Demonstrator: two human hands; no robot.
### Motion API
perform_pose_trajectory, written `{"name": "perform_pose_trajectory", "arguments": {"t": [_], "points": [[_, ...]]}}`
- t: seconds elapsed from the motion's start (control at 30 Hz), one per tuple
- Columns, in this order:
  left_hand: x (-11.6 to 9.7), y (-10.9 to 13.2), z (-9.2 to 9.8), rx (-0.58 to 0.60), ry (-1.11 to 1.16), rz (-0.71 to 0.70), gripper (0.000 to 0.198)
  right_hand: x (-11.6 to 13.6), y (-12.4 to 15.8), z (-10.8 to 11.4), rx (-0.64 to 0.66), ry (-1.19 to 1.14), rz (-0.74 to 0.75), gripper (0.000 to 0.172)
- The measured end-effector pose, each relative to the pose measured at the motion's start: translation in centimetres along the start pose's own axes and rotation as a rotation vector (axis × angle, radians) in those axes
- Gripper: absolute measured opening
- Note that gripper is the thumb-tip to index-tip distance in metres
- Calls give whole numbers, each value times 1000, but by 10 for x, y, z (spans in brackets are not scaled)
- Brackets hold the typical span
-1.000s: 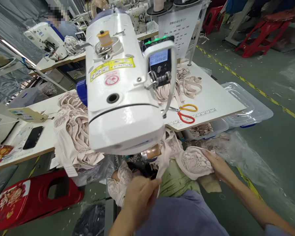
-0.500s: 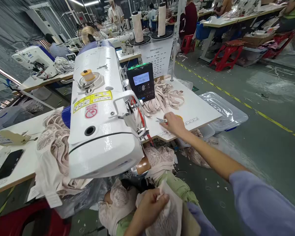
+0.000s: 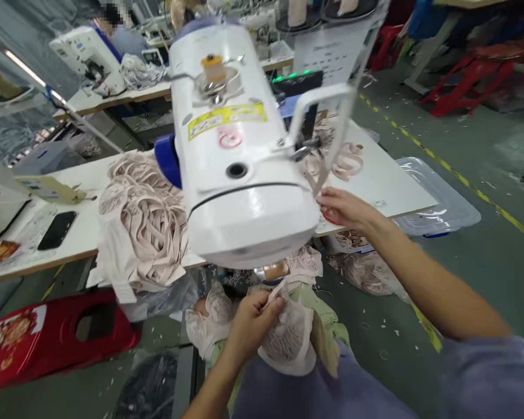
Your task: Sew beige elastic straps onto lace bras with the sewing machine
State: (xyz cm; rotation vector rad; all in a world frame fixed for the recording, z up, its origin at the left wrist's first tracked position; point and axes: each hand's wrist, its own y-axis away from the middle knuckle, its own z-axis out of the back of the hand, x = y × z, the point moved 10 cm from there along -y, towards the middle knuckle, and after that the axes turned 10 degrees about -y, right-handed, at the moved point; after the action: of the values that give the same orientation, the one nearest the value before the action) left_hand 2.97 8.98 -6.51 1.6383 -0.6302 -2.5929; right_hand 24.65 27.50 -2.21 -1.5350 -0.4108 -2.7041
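Observation:
My left hand (image 3: 255,317) is closed on a pale pink lace bra (image 3: 288,337), pinching its upper edge above my lap. Over the right side of the white table, my right hand (image 3: 344,208) is closed, with the red handle of a pair of scissors (image 3: 330,217) showing under the fingers. The blades are hidden from view. Just left of that hand stands the white sewing machine head (image 3: 248,198), which covers the needle area. More lace bra pieces (image 3: 209,317) hang at my knees, left of the held one.
A heap of bras and straps (image 3: 146,233) lies on the table left of the machine, near a black phone (image 3: 57,230). Loose straps (image 3: 348,160) lie behind my right hand. A clear plastic lid (image 3: 445,203) is at right, a red stool (image 3: 61,334) at lower left.
The view has swung, so the machine appears further right and higher. My right hand has come nearer the machine head, and the scissors' blades are out of sight. My left hand still grips the bra.

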Motion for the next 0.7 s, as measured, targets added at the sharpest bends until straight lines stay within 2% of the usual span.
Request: {"name": "perform_pose_trajectory", "arguments": {"t": [0.03, 0.1, 0.17, 0.23, 0.37, 0.43, 0.5, 0.57, 0.7], "points": [[-1, 2, 5, -4, 12, -14, 47, -7, 22, -17, 56, -107, 3, 30], [-2, 4, 12, -1, 29, -32, 41, -20, 69, -62, 261, -630, -59, 44], [-2, 7, 14, 13, 37, -33, 38, -28, 112, -100, 435, -855, -159, 46], [-3, 9, 14, 30, 39, -34, 37, -24, 137, -120, 502, -926, -147, 40], [-10, 11, 8, 83, 20, -65, 36, 6, 147, -130, 541, -882, 17, 28], [-13, 12, 4, 129, 4, -64, 37, 16, 146, -134, 566, -848, 43, 29], [-18, 15, 2, 133, -21, -97, 39, 19, 144, -134, 529, -790, 59, 29], [-30, 20, 5, 31, -46, -203, 38, 19, 143, -131, 443, -745, 81, 28], [-49, 39, 11, -327, -113, -434, 25, 12, 143, -128, 346, -871, -6, 30]]}}
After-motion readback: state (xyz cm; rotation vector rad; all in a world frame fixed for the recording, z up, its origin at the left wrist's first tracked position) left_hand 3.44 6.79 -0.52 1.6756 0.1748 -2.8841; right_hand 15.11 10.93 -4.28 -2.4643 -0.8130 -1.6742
